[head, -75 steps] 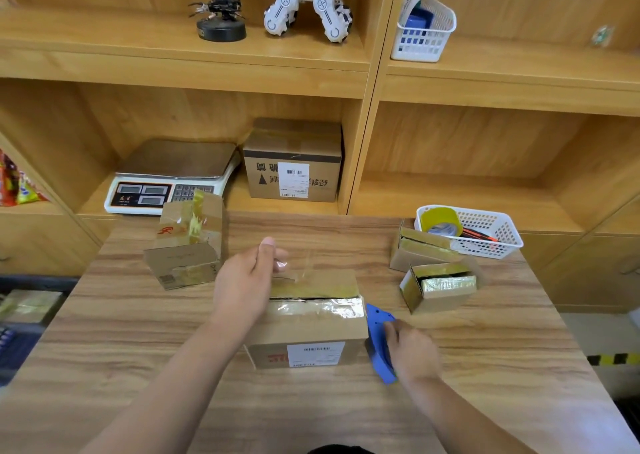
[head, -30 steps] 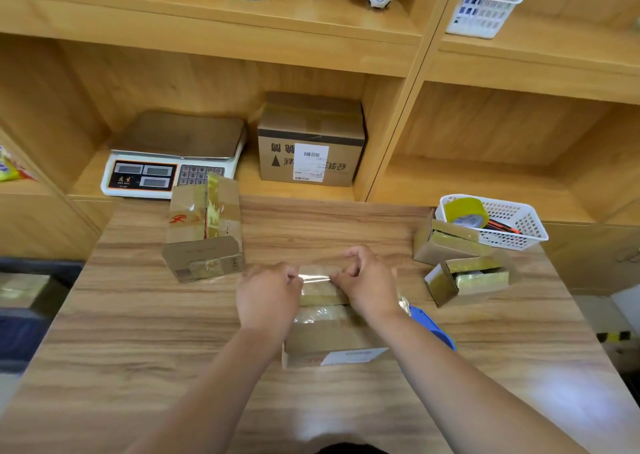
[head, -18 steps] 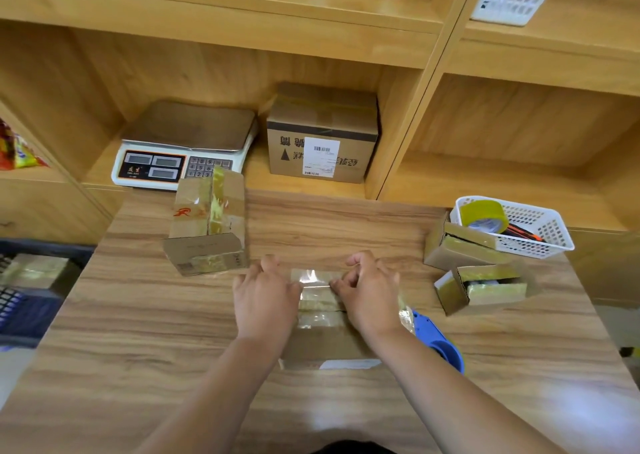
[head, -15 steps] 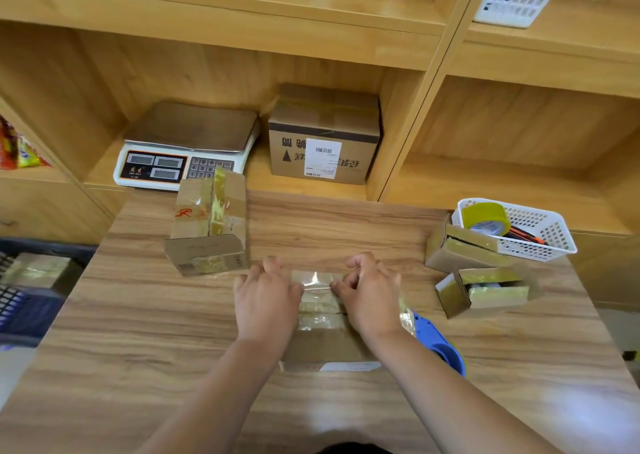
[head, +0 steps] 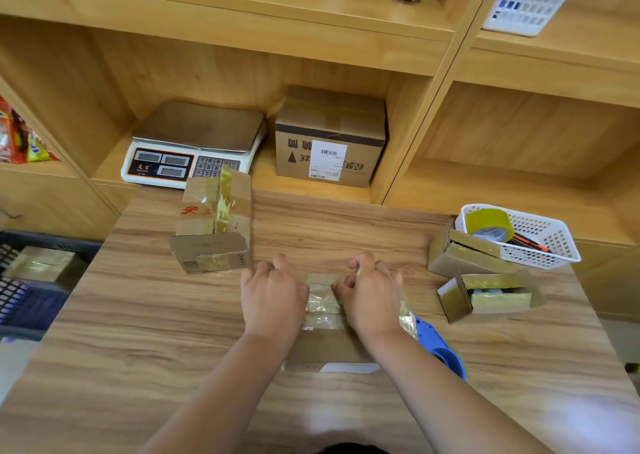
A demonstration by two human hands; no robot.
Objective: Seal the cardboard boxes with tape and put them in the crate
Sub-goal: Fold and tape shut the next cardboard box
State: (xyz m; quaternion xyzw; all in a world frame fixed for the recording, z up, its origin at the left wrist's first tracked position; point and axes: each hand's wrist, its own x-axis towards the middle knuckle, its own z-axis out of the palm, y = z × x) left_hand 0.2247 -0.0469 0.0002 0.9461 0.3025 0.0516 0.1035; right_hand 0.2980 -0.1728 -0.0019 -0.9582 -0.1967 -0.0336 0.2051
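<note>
Cardboard box [head: 325,349] in the middle of the wooden table [head: 138,349], toward the near edge, mostly hidden under both hands. Along its top, a clear tape strip [head: 322,301], shiny and wrinkled, over the seam.

On the left part of the top, the left hand [head: 273,298], with fingers bent and close together, curled over the far edge of the cardboard box and holding it. On the right part, the right hand [head: 370,298], with fingers curled too and fingertips together, pinching the tape strip near the centre.

Just right of the box and partly behind the right forearm, a blue tape dispenser [head: 440,346] lying on the table. Farther back on the left, a taped box [head: 214,225], apart from the hands. At the right side, two small boxes [head: 464,253] with yellowish tape, beside a white basket [head: 554,246] holding a yellow tape roll [head: 488,225].

Below the table's left edge, a dark crate [head: 34,311] with one sealed box [head: 38,263] inside. On the shelf behind, a weighing scale [head: 194,145] and a labelled carton [head: 329,138], side by side.
</note>
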